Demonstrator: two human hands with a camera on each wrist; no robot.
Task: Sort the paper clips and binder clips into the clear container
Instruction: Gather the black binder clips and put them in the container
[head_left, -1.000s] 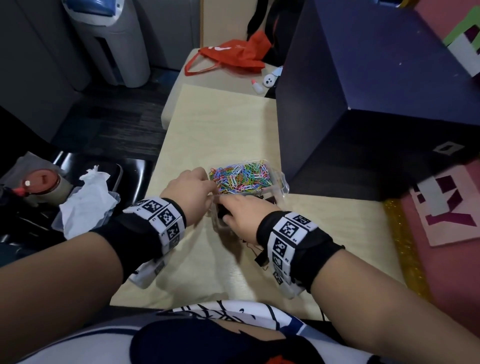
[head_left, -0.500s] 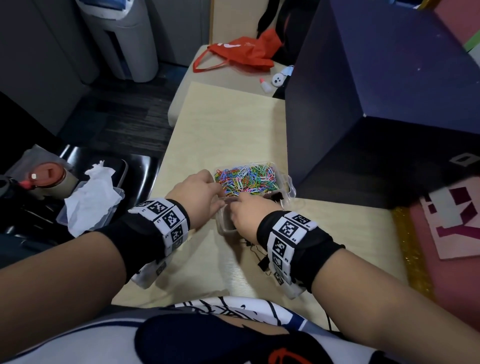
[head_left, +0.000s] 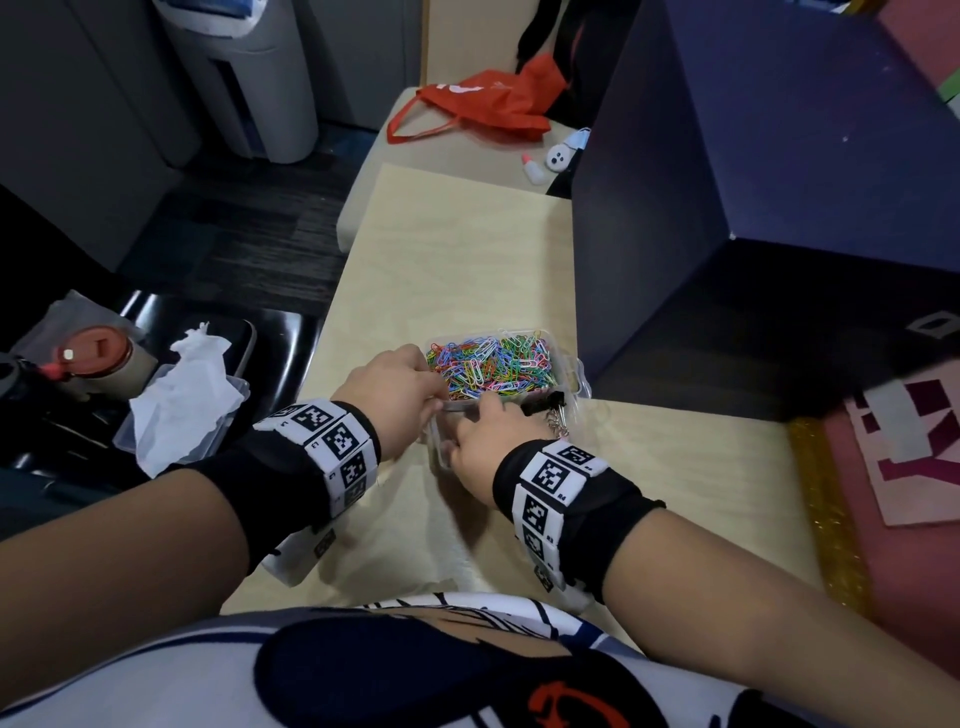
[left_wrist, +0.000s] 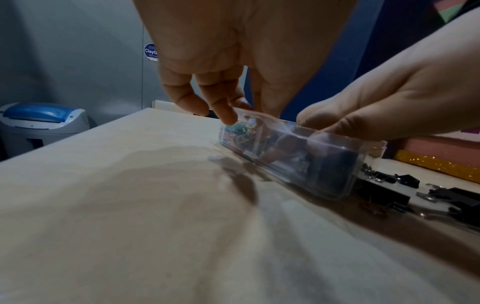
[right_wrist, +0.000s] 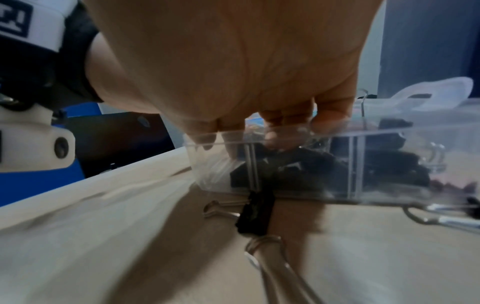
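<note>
A clear container (head_left: 575, 368) stands on the pale wooden table (head_left: 457, 260). Its far compartment is full of coloured paper clips (head_left: 488, 364), and black binder clips (right_wrist: 389, 164) fill the near one. My left hand (head_left: 434, 397) pinches the container's left rim, fingers pointing down (left_wrist: 228, 117). My right hand (head_left: 488, 410) reaches over the near wall, its fingertips (right_wrist: 271, 139) down among the binder clips; whether they hold one is hidden. A black binder clip (head_left: 545, 405) sits at the container's right edge. More binder clips (right_wrist: 255, 214) lie loose on the table under my right wrist.
A big dark blue box (head_left: 753, 182) stands right behind the container. A red bag (head_left: 483, 109) lies on the far stool. At the left are a tissue (head_left: 182, 395) and a red-lidded cup (head_left: 93, 348); at the right, a pink board (head_left: 909, 467) and a gold glitter strip (head_left: 821, 493).
Both hands have stayed at the container. My right hand has edged a little forward over the near compartment, and the view has shifted slightly.
</note>
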